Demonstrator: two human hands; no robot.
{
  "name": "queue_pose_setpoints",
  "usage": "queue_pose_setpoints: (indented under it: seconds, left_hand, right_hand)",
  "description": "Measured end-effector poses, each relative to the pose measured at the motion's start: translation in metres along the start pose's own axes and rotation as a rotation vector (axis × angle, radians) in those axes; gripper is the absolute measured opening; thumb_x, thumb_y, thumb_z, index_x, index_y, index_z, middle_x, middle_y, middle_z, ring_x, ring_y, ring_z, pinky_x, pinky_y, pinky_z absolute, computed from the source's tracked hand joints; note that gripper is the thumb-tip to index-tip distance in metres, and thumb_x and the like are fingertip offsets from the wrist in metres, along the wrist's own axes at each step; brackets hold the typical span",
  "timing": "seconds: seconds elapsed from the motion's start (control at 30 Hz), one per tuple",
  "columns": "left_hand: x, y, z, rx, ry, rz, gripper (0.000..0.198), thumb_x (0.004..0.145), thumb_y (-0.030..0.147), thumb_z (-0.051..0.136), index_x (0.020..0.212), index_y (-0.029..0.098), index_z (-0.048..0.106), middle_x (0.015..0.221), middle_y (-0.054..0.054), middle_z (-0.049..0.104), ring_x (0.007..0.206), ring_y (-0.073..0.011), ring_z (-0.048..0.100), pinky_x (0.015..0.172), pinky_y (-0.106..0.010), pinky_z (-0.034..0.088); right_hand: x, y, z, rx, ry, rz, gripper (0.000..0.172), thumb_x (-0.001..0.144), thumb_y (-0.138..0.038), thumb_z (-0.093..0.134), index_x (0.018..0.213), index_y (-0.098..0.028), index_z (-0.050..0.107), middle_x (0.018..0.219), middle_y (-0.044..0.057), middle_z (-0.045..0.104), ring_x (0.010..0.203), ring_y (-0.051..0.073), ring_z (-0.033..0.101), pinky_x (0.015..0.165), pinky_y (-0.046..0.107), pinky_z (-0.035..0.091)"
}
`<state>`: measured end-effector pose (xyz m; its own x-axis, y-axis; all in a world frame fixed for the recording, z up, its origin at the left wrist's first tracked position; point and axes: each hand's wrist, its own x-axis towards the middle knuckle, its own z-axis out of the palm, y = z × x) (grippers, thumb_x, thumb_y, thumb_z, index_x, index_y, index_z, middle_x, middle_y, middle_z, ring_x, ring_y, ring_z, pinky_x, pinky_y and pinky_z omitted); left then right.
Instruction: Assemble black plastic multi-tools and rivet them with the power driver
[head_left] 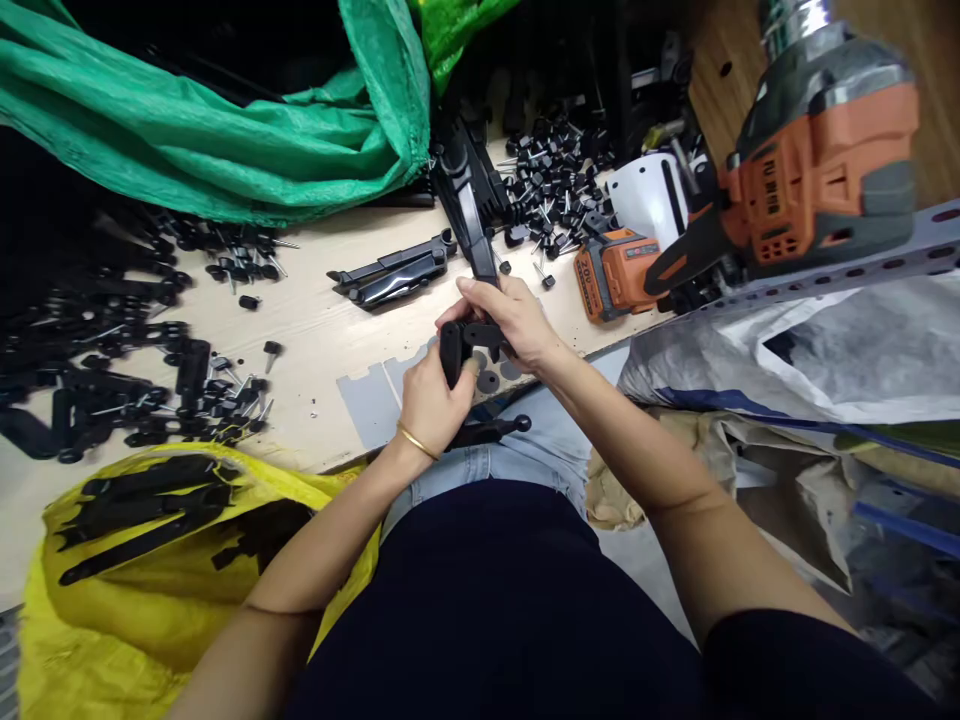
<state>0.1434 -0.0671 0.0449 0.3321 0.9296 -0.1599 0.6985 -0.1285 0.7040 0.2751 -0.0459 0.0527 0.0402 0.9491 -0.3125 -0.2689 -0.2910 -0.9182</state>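
My left hand (437,398), a gold bracelet at its wrist, is closed around a short black plastic piece (451,350). Just above and to the right, my right hand (517,318) grips a black bracket-like part (482,336), which meets the left hand's piece; whether the two are joined I cannot tell. A long black arm (472,225) reaches from beyond my right fingers towards the back of the bench, and its near end is hidden by them. Left of it lies a folded black assembly (397,272). Across my lap rests another black rod-like part (484,432).
Black-headed screws (551,180) are heaped at the back right, with more black parts (112,380) at left. An orange cordless power tool (817,170) stands at right. A green sack (225,130) hangs over the back; a yellow sack (97,640) with black parts sits front left.
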Motion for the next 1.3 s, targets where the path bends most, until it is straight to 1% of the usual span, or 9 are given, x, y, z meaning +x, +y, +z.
queue_pose_setpoints:
  seconds: [0.07, 0.17, 0.37, 0.53, 0.57, 0.73, 0.93, 1.1, 1.3]
  left_hand:
    - [-0.001, -0.004, 0.003, -0.002, -0.003, -0.017, 0.019, 0.079, 0.025, 0.055, 0.095, 0.014, 0.059, 0.081, -0.007, 0.068, 0.076, -0.0219, 0.066, 0.067, -0.028, 0.048]
    - [-0.001, -0.009, 0.007, -0.024, -0.093, -0.002, 0.016, 0.08, 0.023, 0.055, 0.093, 0.015, 0.058, 0.08, -0.007, 0.069, 0.074, -0.0216, 0.067, 0.067, -0.028, 0.049]
    - [-0.008, -0.01, 0.016, -0.054, -0.194, 0.029, 0.019, 0.081, 0.019, 0.053, 0.099, 0.015, 0.056, 0.087, -0.009, 0.069, 0.08, -0.0235, 0.068, 0.071, -0.03, 0.051]
    - [-0.02, -0.006, 0.023, -0.028, -0.271, -0.022, 0.026, 0.078, 0.014, 0.051, 0.104, 0.014, 0.054, 0.088, -0.011, 0.069, 0.083, -0.0254, 0.068, 0.074, -0.032, 0.052]
    - [-0.022, -0.006, 0.024, -0.026, -0.292, -0.01, 0.026, 0.079, 0.015, 0.051, 0.105, 0.013, 0.053, 0.09, -0.012, 0.069, 0.084, -0.0258, 0.068, 0.075, -0.033, 0.052]
    - [-0.034, -0.006, 0.03, 0.042, -0.35, 0.051, 0.025, 0.081, 0.017, 0.048, 0.106, 0.012, 0.05, 0.093, -0.014, 0.067, 0.084, -0.0267, 0.067, 0.076, -0.037, 0.053]
    - [-0.04, -0.001, 0.03, 0.138, -0.374, 0.063, 0.026, 0.081, 0.013, 0.049, 0.106, 0.011, 0.049, 0.094, -0.014, 0.066, 0.085, -0.0256, 0.067, 0.076, -0.036, 0.053]
    - [-0.039, 0.003, 0.025, 0.21, -0.403, 0.035, 0.029, 0.081, 0.014, 0.05, 0.109, 0.008, 0.048, 0.096, -0.016, 0.065, 0.088, -0.0268, 0.066, 0.079, -0.037, 0.053]
    - [-0.036, 0.004, 0.023, 0.201, -0.405, 0.014, 0.035, 0.078, 0.014, 0.052, 0.113, 0.008, 0.048, 0.101, -0.015, 0.065, 0.091, -0.0256, 0.066, 0.082, -0.035, 0.052]
  right_hand:
    - [-0.002, 0.01, 0.002, 0.016, 0.069, -0.012, 0.044, 0.073, -0.055, 0.061, 0.063, -0.013, 0.063, 0.063, 0.005, 0.068, 0.059, 0.011, 0.059, 0.056, 0.019, 0.045]
    - [-0.007, 0.019, 0.0, 0.048, 0.149, 0.031, 0.044, 0.072, -0.056, 0.061, 0.061, -0.013, 0.065, 0.062, 0.005, 0.068, 0.059, 0.011, 0.059, 0.058, 0.021, 0.046]
    - [-0.017, 0.029, -0.003, 0.115, 0.173, 0.156, 0.037, 0.068, -0.05, 0.067, 0.054, -0.015, 0.063, 0.054, 0.003, 0.064, 0.05, 0.011, 0.056, 0.053, 0.022, 0.045]
    - [-0.026, 0.044, 0.005, 0.197, 0.361, 0.16, 0.037, 0.07, -0.049, 0.064, 0.051, -0.017, 0.06, 0.046, 0.001, 0.057, 0.043, 0.011, 0.05, 0.046, 0.024, 0.042]
    - [-0.028, 0.046, 0.005, 0.198, 0.36, 0.171, 0.037, 0.07, -0.048, 0.064, 0.05, -0.017, 0.06, 0.046, 0.001, 0.057, 0.043, 0.011, 0.051, 0.046, 0.024, 0.042]
    - [-0.038, 0.051, -0.006, 0.226, 0.181, 0.222, 0.037, 0.071, -0.046, 0.065, 0.049, -0.018, 0.055, 0.049, 0.001, 0.058, 0.048, 0.012, 0.053, 0.05, 0.025, 0.044]
    - [-0.047, 0.057, -0.007, 0.287, 0.216, 0.118, 0.036, 0.076, -0.043, 0.06, 0.05, -0.018, 0.055, 0.05, 0.0, 0.055, 0.052, 0.013, 0.054, 0.053, 0.026, 0.044]
    - [-0.048, 0.058, -0.002, 0.389, 0.242, 0.054, 0.034, 0.077, -0.037, 0.06, 0.05, -0.019, 0.049, 0.05, -0.001, 0.053, 0.051, 0.013, 0.054, 0.055, 0.028, 0.045]
    - [-0.049, 0.059, 0.007, 0.407, 0.357, 0.027, 0.035, 0.074, -0.039, 0.061, 0.051, -0.021, 0.042, 0.051, -0.003, 0.052, 0.05, 0.012, 0.052, 0.054, 0.028, 0.045]
